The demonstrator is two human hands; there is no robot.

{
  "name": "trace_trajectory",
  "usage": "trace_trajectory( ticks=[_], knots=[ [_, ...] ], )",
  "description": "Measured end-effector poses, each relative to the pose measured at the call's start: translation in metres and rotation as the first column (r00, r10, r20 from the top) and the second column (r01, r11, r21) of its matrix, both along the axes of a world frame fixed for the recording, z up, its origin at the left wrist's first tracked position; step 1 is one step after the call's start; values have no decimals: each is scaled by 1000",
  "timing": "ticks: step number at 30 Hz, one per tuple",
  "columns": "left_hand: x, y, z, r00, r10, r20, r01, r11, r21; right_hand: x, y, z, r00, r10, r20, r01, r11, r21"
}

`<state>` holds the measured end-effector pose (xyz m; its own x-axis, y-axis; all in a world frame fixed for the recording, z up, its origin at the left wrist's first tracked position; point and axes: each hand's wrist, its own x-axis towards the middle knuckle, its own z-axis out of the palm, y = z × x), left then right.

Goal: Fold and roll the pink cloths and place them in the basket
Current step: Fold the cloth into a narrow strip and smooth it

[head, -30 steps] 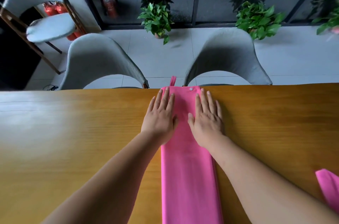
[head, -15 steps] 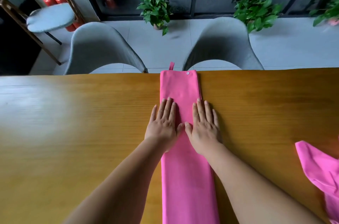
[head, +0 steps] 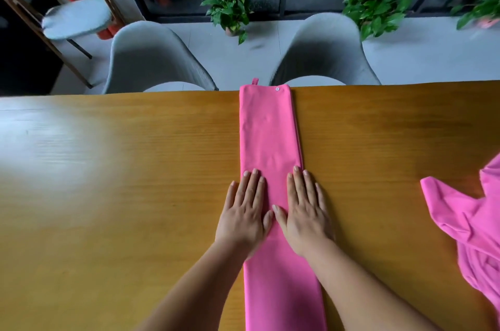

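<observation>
the folded pink cloth (head: 273,146) is lying as a long narrow strip across the wooden tabletop (head: 121,181), its far end with a small loop and a snap reaching the far edge. the left hand (head: 244,211) and the right hand (head: 304,213) are pressing flat on it side by side, fingers straight, gripping nothing. a second pink cloth (head: 470,225) is lying crumpled well to the right. two grey chairs (head: 151,60) are standing beyond the tabletop.
</observation>
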<state>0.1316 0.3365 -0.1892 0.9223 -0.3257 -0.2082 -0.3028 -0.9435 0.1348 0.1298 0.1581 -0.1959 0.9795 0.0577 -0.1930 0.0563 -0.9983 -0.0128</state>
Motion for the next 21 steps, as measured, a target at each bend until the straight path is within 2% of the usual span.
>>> trace_trajectory(
  ticks=[3,6,8,13,18,21],
  knots=[
    [5,0,11,995,-24,-92,30,997,71,1,-7,6,998,7,-55,-8,1000,-2],
    [-15,3,29,993,-110,-36,111,993,46,-28,-21,19,998,64,-21,-64,998,13],
    [-49,4,32,988,-151,13,151,988,-2,-69,-24,24,994,104,20,-105,994,43],
    [-136,10,11,994,-99,-38,97,994,-38,-150,-18,13,995,95,-24,-93,993,70],
    [-106,13,6,994,-99,-36,100,994,39,-119,-14,12,991,97,-89,-98,995,-6],
    [-76,10,21,988,-106,-109,120,984,128,-87,-8,27,982,93,-163,-101,994,-44]
  ],
)
